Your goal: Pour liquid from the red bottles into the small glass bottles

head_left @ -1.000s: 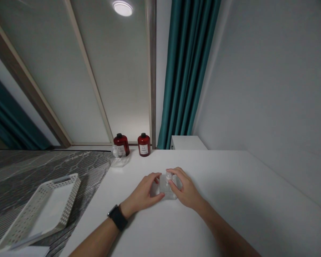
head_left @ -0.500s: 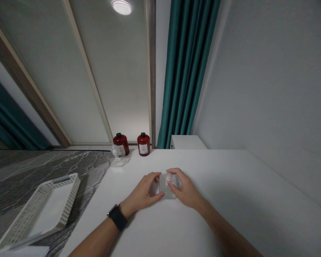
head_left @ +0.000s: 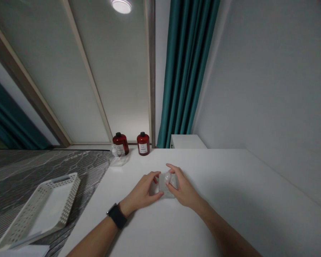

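Observation:
On the white table [head_left: 155, 228], in front of me, lies a clear square piece [head_left: 164, 191], see-through like a flat box or lid. A small round clear knob [head_left: 168, 176] stands on top of it. My left hand [head_left: 147, 189], with a dark watch on its wrist, holds the left side, its thumb at the near corner and its fingers at the far one. Thumb and middle finger of my right hand [head_left: 182, 185] close around the knob, while the index finger sticks out above it. My right palm hides part of the right side.
Two red bottles [head_left: 143, 144] with black caps stand at the table's far edge. Beside the left bottle is another clear piece [head_left: 119, 160] with a rounded top. A white perforated basket [head_left: 40, 210] sits lower left, off the table. A wall [head_left: 278, 89] rises on the right.
My right index finger has lifted and stretched out away from the knob. The left hand and the clear piece stay in place.

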A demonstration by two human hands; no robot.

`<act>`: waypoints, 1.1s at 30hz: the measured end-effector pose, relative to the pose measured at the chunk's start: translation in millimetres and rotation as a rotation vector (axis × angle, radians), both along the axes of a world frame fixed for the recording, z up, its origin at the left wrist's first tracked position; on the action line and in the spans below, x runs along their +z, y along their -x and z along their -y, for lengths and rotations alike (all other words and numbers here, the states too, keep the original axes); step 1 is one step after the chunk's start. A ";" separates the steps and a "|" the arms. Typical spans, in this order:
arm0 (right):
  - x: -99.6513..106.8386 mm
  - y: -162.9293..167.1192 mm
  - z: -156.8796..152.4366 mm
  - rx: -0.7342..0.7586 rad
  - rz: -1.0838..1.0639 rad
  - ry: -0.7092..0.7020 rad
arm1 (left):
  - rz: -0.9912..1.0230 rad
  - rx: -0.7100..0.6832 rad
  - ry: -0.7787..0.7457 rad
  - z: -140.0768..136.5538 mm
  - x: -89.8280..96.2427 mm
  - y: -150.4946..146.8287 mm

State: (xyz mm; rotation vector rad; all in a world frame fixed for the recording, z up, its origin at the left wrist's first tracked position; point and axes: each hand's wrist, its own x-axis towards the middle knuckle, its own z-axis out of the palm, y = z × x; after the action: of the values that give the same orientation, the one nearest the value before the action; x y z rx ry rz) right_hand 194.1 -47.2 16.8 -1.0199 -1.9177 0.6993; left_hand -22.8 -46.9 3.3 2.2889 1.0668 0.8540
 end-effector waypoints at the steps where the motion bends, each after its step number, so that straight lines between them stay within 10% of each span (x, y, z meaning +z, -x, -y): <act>1: -0.7 0.3 0.1 0.001 -0.007 0.004 | 0.000 0.000 -0.001 0.0 -0.2 0.1; 33: 3.4 -6.4 -3.1 0.119 -0.110 0.067 | 0.013 0.000 0.002 -0.3 -2.8 0.3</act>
State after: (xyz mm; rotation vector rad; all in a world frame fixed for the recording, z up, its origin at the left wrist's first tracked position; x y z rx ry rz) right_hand 200.5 -44.1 20.2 -0.8942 -1.8818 0.8747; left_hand -23.2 -46.6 0.5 2.2784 1.0619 0.8661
